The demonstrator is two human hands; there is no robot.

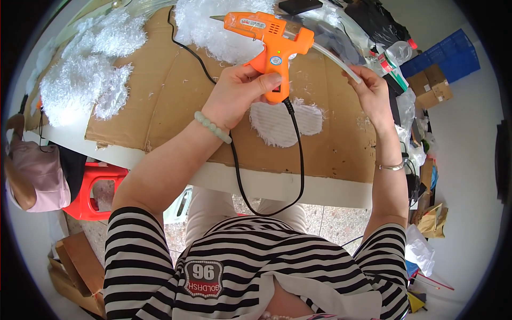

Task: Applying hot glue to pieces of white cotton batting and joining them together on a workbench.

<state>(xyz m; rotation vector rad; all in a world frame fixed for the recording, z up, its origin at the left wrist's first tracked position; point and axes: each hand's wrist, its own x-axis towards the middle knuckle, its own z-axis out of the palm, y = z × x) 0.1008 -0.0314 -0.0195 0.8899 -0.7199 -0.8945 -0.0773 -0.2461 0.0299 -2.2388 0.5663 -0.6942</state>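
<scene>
My left hand [238, 92] grips the handle of an orange hot glue gun [269, 38], raised above the table with its nozzle pointing left. A translucent glue stick [336, 60] juts out of the gun's back end, and my right hand [373, 90] pinches its far tip. The gun's black cord [296, 154] hangs down over the table's front edge. Below the gun lies a white furry fabric piece [282, 122] on a brown cardboard sheet [170, 90].
Heaps of white fluffy fibre [88, 74] lie at the left and top of the cardboard. A red plastic stool [93, 186] stands under the table at left. Bags, a plastic bottle [397, 50], cardboard boxes [432, 85] and a blue crate [445, 53] crowd the right side.
</scene>
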